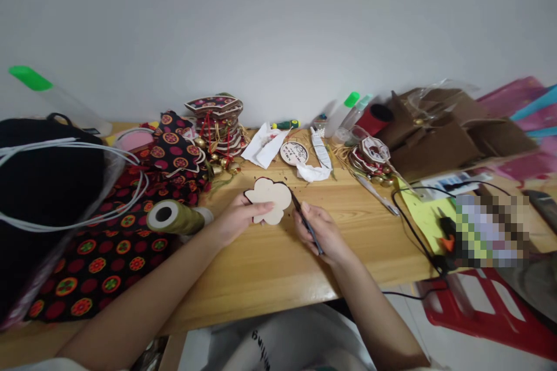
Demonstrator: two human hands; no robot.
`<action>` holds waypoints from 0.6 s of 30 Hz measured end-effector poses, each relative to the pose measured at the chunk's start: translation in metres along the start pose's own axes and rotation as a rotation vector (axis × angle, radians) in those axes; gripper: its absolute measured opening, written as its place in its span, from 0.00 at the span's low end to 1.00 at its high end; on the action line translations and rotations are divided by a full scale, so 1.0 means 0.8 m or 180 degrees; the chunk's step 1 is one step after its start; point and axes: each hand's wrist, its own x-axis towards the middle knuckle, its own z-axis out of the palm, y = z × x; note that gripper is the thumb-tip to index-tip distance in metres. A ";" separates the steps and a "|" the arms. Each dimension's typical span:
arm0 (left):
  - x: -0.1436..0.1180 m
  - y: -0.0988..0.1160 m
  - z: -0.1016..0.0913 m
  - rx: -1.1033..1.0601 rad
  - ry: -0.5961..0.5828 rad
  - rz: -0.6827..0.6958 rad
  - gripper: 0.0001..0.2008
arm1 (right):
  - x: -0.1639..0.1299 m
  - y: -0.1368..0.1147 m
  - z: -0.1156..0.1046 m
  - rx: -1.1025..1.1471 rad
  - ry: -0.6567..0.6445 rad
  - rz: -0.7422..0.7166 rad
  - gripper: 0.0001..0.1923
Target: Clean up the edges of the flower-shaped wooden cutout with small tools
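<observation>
My left hand [237,220] grips a pale, flower-shaped piece [267,197] at its left side, with the thumb lying across its face. Dark material shows along part of the piece's rim. In my right hand [319,232] is a slim dark pen-like tool [307,223], its kind unclear; the fingers are closed around it. The tool's upper end is close to the right edge of the flower shape, and I cannot tell whether they touch. Small dark crumbs lie on the wooden table [261,269] around the piece.
Patterned fabric [104,266] and an olive thread spool [174,217] lie to the left. Behind stand stacked fabric ornaments [220,127], crumpled paper [266,145], a round printed disc [294,153] and a tube [321,148]. Rightward are a cardboard box [439,148] and a black cable [411,232].
</observation>
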 end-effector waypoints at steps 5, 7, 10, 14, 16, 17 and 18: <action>0.001 -0.001 -0.002 0.0006 0.0027 0.0005 0.18 | 0.001 0.000 0.001 -0.0001 0.0067 -0.0019 0.23; 0.001 -0.001 -0.002 -0.0020 0.0040 -0.0004 0.18 | 0.001 -0.001 0.001 0.0097 0.0088 0.0023 0.23; 0.001 0.000 -0.001 -0.0045 0.0025 -0.0008 0.18 | 0.001 -0.002 0.000 0.0167 0.0040 0.0071 0.24; 0.001 0.000 0.000 -0.0096 0.0019 -0.0024 0.18 | 0.000 -0.002 -0.001 0.0134 -0.0108 0.0077 0.23; 0.001 -0.002 -0.002 -0.0096 0.0032 -0.0040 0.18 | -0.001 -0.001 -0.001 0.0089 -0.0091 0.0048 0.23; 0.002 -0.002 -0.002 -0.0088 0.0036 -0.0030 0.18 | -0.001 -0.001 -0.001 0.0061 -0.0059 0.0035 0.23; 0.002 -0.003 -0.003 -0.0074 0.0034 -0.0018 0.18 | -0.001 -0.001 -0.001 0.0040 -0.0022 0.0028 0.23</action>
